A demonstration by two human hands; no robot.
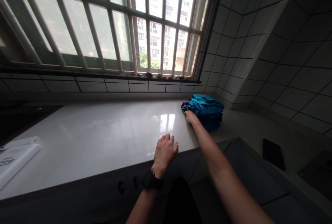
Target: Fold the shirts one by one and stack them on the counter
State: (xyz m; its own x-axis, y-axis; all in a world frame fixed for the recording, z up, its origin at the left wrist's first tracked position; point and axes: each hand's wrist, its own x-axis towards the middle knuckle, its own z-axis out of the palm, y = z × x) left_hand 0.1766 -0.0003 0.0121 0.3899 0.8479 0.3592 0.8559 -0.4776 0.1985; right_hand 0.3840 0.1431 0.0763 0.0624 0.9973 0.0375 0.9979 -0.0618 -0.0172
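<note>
A pile of folded clothes (208, 104), bright teal on top and dark blue lower down, sits at the back right of the pale countertop (103, 137). My right hand (191, 116) is at the pile's left side, its fingers closed at the cloth edges there and partly hidden by them. My left hand (166, 149) lies palm down on the counter's front edge, fingers a little apart, with nothing in it. A black watch (152, 180) is on the left wrist.
A barred window (155, 27) rises behind the counter, with small roundish objects (159, 76) along its sill. White printed packaging (19, 156) and a dark panel (26, 117) are at the left. A dark flat phone-like object (273, 154) lies on the right counter section.
</note>
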